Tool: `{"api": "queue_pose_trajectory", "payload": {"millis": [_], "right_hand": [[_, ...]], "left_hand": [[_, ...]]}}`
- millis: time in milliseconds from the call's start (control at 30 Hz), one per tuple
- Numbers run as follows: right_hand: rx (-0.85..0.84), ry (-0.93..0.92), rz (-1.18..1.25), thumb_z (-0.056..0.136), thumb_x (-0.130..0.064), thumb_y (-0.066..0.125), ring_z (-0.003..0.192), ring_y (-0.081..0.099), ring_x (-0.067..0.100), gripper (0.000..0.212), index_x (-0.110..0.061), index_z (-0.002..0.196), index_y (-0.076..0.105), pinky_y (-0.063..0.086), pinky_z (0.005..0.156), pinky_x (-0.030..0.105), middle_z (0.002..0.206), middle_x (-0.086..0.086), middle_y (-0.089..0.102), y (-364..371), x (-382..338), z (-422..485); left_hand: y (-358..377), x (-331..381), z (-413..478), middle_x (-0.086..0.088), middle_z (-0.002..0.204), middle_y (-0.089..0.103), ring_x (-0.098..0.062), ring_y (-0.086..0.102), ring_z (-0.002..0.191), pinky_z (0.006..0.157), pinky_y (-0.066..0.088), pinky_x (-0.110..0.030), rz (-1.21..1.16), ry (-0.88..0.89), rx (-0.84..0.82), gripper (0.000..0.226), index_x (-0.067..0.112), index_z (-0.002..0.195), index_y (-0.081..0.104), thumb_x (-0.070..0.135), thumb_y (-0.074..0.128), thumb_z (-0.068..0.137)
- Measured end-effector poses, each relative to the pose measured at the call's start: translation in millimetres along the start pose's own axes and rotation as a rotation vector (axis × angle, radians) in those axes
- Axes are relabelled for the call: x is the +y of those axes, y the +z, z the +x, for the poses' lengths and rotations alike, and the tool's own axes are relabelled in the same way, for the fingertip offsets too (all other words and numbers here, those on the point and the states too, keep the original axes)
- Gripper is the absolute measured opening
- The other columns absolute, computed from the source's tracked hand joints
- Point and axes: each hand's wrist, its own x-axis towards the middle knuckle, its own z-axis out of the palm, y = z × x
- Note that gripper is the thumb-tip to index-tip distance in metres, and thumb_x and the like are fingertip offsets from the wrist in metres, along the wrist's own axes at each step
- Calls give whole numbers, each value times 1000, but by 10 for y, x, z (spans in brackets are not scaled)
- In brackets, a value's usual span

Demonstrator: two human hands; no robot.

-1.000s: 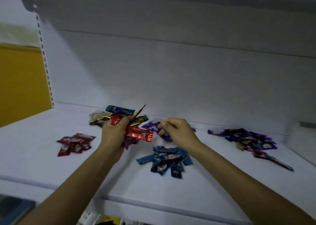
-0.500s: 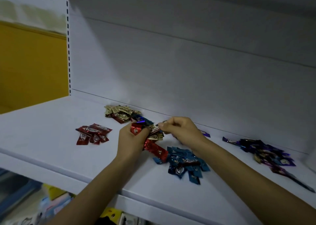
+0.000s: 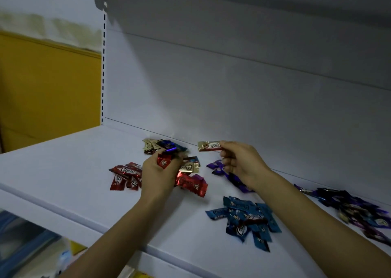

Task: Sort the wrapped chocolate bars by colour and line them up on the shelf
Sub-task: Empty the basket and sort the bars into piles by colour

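On the white shelf (image 3: 59, 172), the blue heap (image 3: 245, 218) of wrapped bars lies near the front edge. Just behind the blue heap, toward the back wall, lies a small purple heap (image 3: 224, 171). Well to its left sits a red heap (image 3: 124, 177). Farther back and left, close to the wall, is a gold heap (image 3: 149, 146). To its right sprawls a dark mixed heap (image 3: 359, 210).

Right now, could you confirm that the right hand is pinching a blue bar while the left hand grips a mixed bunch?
Not quite: the head view shows the right hand pinching a gold bar, not blue. The left hand does grip a mixed bunch.
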Motion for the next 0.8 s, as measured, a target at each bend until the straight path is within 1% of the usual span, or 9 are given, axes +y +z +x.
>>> {"api": "queue_pose_trajectory", "payload": {"millis": [67,133,200,267,333,433,567,667,800], "right_hand": [[42,38,69,92,-14,58,52,48,11,10,-6,93,64,42,49,22,64,3,58,55,-36,125],[28,82,111,93,-11,57,56,53,13,10,-3,91,63,48,52,22,67,6,61,200,-75,265],[-32,91,115,94,-8,54,64,60,15,13,1,97,62,53,58,22,76,10,65,383,-129,406],[-73,75,66,96,-6,50,78,66,21,17,5,105,58,55,66,26,90,17,68,539,-175,514],[-113,57,-2,97,-8,49,90,67,27,18,3,111,53,55,68,27,103,21,67,626,-190,554],[-229,21,-195,97,-22,52,78,68,19,27,1,112,57,56,65,25,90,13,68,630,-111,448],[-363,22,-425,90,-38,60,67,69,14,33,-6,96,68,56,63,24,79,4,71,492,45,197],[-404,17,-450,88,-29,65,64,67,10,19,-10,88,69,51,56,19,82,5,73,415,114,72],[-392,-62,-450,89,-17,63,63,67,7,9,-13,83,69,52,57,18,75,-2,73,382,151,37]], "left_hand": [[-125,-26,55,3,71,74,-11,71,64,54,51,-19,-57,-80,30,2,19,87,69,17,68,86],[-209,-71,85,-2,69,73,-14,69,59,53,49,-24,-159,-189,65,5,13,89,68,16,69,86],[-226,-100,107,-2,66,72,-14,65,53,51,48,-26,-210,-249,84,3,12,87,67,15,69,86],[-210,-117,103,-7,70,72,-18,66,57,57,50,-29,-180,-252,81,4,12,84,67,14,69,86],[-195,-110,85,-10,73,73,-19,67,59,58,51,-30,-165,-233,74,4,11,83,67,13,70,85],[-194,-92,72,-5,68,72,-14,67,54,47,49,-22,-182,-230,75,4,11,82,67,11,68,86],[-189,-71,65,-1,64,71,-13,65,53,46,47,-21,-160,-213,89,6,13,81,66,11,68,86],[-186,-46,48,1,62,71,-10,66,51,43,46,-18,-185,-215,85,5,13,83,66,9,67,87],[-188,-48,30,3,61,71,-9,66,51,43,47,-18,-154,-200,85,5,14,84,66,10,67,87]]}}
